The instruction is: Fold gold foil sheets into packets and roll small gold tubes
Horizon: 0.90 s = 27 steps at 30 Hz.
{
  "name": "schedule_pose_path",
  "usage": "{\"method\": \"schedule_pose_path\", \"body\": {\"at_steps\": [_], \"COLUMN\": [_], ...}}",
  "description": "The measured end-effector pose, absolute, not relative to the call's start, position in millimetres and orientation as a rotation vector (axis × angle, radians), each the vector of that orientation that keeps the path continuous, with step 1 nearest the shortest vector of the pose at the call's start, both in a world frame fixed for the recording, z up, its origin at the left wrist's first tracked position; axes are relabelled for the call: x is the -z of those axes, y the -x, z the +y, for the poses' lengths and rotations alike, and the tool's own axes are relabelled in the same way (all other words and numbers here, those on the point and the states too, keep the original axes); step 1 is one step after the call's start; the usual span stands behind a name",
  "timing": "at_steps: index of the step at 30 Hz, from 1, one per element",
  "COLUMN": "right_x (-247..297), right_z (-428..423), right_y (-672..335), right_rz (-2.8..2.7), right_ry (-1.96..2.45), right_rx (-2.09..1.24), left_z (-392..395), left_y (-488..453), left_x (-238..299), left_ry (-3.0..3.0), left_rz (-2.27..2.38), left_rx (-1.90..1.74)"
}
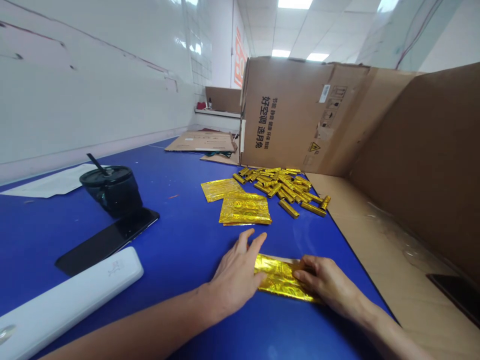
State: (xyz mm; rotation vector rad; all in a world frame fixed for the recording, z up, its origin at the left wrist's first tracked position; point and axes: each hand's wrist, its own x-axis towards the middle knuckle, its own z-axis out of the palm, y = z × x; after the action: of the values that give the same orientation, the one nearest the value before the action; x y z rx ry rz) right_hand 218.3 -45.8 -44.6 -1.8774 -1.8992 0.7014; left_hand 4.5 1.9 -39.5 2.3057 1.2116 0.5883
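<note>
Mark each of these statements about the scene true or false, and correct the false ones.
1. The right hand rests on a gold foil sheet. True.
2. The left hand grips a black lidded tumbler. False: it touches the foil sheet, and the tumbler stands well away from it.
3. Rolled gold foil tubes lie in a loose pile in front of a cardboard box. True.
4. A black smartphone lies on top of a white oblong case. False: they lie apart on the blue tabletop.
</note>
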Motion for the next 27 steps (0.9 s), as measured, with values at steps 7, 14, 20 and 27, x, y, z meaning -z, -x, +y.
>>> {"method": "schedule_pose_path", "body": {"at_steps": [7, 14, 20, 27], "right_x": [41, 39, 41, 50], "right_z": [-48, -58, -60, -59], "right_y": [-211, -206, -208, -214], "right_rz": [-2.012, -1.931, -1.908, -1.674], "right_ry": [1.974, 1.918, 1.834, 1.697], "right_rx": [-0.493, -0.478, -0.499, -0.504], "left_z": [5, 2, 1, 8], "left_y": [-3, -3, -3, -3], "left_x": [35, 28, 27, 37], "left_ry": [-2.559, -2.562, -2.476, -2.326], "left_rz": [1.239, 1.237, 1.243, 1.106], "left_rx": [-0.302, -0.342, -0.277, -0.465]}}
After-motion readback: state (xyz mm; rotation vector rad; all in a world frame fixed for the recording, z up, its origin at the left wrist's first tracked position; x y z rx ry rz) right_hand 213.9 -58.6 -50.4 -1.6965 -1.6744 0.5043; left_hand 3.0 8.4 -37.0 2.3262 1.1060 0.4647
